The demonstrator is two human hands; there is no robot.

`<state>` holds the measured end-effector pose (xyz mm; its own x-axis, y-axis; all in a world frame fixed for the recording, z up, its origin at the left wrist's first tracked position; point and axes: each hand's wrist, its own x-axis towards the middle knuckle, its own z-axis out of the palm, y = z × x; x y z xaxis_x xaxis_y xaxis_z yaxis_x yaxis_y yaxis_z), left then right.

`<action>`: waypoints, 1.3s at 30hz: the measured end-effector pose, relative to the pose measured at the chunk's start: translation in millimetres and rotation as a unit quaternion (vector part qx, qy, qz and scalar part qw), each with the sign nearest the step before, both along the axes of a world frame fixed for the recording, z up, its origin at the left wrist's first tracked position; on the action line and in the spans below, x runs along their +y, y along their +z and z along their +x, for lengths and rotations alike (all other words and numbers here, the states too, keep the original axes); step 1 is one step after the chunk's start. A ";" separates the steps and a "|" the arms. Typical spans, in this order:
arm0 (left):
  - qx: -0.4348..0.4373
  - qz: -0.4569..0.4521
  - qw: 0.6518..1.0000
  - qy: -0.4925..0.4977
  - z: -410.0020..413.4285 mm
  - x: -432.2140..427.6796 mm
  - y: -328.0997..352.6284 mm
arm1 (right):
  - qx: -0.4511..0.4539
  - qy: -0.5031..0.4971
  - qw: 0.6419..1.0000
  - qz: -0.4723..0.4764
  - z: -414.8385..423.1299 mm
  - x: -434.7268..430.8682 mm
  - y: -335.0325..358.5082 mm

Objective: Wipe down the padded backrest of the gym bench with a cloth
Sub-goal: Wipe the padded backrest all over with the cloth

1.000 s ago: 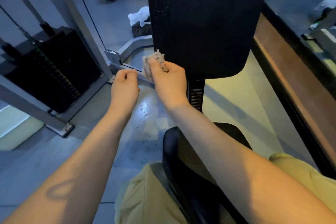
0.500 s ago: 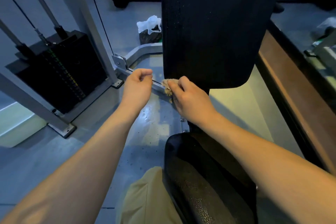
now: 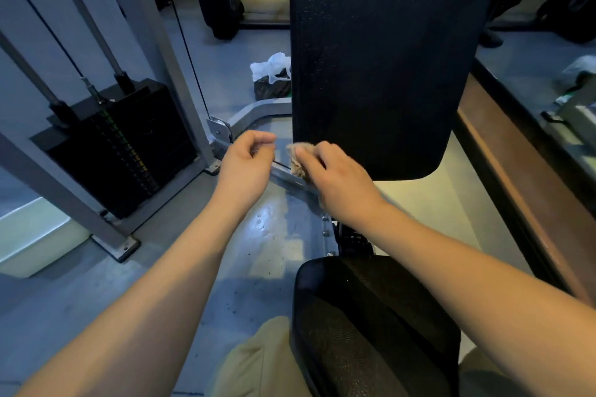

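The black padded backrest [image 3: 383, 55] stands upright in the middle of the view, its rounded lower edge just above my hands. My right hand [image 3: 338, 180] holds a small beige cloth [image 3: 298, 158] against the backrest's lower left corner. Most of the cloth is hidden under my fingers. My left hand [image 3: 246, 164] hovers just left of it with fingers loosely curled and nothing in it. The black seat pad [image 3: 371, 325] lies below, between my forearms.
A black weight stack [image 3: 119, 145] in a grey steel frame [image 3: 180, 84] stands at the left. A grey base bar [image 3: 254, 113] runs behind my hands. A dark tissue box with white tissue [image 3: 272, 77] sits on the floor. A brown ledge [image 3: 522, 171] runs along the right.
My right hand has slid the cloth down the backrest's left edge to its lower corner. My left hand stays beside it, its fingers looser now. The camera has come closer.
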<state>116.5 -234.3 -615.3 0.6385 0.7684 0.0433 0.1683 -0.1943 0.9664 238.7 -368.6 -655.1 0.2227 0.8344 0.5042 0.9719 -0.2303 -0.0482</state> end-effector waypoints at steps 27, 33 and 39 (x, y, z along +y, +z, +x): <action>0.151 0.147 0.977 -0.006 33.8 -15.0 -34.0 | 0.210 -0.305 0.901 0.228 84.2 -84.1 59.3; -0.042 0.204 0.977 0.045 65.3 7.4 48.2 | 0.394 -0.269 0.805 0.352 115.8 -66.7 89.8; 0.060 0.161 0.985 -0.009 56.8 3.3 2.6 | 0.446 -0.227 0.807 0.313 140.1 -67.6 89.6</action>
<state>173.3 -231.0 -612.6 0.6668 0.7162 0.2060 0.2721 -0.4913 0.8274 378.8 -436.2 -565.6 0.9414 0.2090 0.2647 0.3079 -0.2120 -0.9275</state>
